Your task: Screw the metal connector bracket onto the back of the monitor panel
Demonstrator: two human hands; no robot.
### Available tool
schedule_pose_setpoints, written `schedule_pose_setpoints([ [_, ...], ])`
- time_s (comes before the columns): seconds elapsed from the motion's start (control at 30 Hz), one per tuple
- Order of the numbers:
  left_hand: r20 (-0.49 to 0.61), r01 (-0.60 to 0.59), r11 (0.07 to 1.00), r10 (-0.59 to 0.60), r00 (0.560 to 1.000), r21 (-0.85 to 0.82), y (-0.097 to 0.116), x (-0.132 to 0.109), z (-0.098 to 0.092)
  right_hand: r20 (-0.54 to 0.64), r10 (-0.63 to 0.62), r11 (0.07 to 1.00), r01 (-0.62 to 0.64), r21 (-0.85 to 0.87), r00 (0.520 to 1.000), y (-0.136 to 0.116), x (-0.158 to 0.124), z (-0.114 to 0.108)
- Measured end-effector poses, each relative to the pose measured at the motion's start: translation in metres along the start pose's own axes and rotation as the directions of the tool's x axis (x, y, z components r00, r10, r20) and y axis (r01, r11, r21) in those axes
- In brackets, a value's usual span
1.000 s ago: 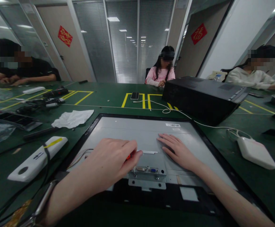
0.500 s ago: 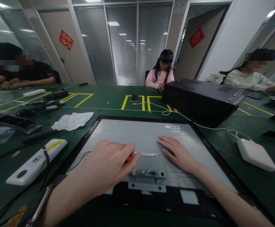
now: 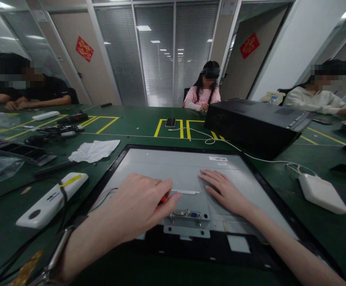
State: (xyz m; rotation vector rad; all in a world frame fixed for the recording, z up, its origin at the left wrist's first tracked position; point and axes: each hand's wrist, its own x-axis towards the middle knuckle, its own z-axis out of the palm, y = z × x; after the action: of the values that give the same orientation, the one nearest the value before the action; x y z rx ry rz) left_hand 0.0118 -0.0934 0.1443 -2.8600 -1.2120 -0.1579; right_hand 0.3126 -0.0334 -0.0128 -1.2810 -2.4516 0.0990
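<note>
A flat display panel lies face down before me, its grey metal back up and its black frame around it. My left hand is closed over the left part of the metal connector box, fingers curled round a small red-orange tool handle. Most of that tool is hidden by the hand, so its tip cannot be seen. Blue and white video ports show on the box's near side. My right hand lies flat on the panel's back, right of the box, fingers spread, holding nothing.
Left of the panel are a white plastic piece with a black cable, a crumpled tissue and tangled cables. A large black case stands behind at right, near a phone and a white adapter. Other people sit around the green table.
The view has shifted slightly. My left hand stays over the connector box with the red-orange handle, its grip turned only a little. My right hand rests in the same place.
</note>
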Motion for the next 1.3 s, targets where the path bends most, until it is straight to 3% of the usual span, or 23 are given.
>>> schedule_pose_setpoints([
  [0.13, -0.011, -0.028, 0.998, 0.028, 1.0, 0.053, -0.003, 0.002, 0.003, 0.012, 0.003, 1.0, -0.003, -0.001, 1.0, 0.001, 0.0, 0.0],
  [0.4, 0.03, -0.028, 0.98, 0.035, 0.999, -0.195, 0.001, -0.002, -0.006, 0.026, 0.011, 1.0, -0.011, 0.009, 1.0, -0.001, 0.0, -0.003],
  [0.63, 0.101, -0.05, 0.957, 0.082, 0.992, -0.286, 0.006, -0.004, -0.012, 0.026, 0.017, 1.0, -0.018, 0.013, 1.0, -0.003, 0.0, -0.004],
  [1.07, -0.038, -0.039, 0.992, 0.044, 0.998, 0.119, 0.001, 0.003, 0.005, 0.037, 0.002, 1.0, -0.001, -0.022, 0.999, 0.0, 0.0, -0.002],
  [1.3, -0.034, -0.068, 0.998, 0.068, 0.997, 0.005, 0.002, 0.0, -0.003, 0.031, 0.007, 1.0, -0.006, -0.007, 0.999, -0.002, 0.0, -0.003],
])
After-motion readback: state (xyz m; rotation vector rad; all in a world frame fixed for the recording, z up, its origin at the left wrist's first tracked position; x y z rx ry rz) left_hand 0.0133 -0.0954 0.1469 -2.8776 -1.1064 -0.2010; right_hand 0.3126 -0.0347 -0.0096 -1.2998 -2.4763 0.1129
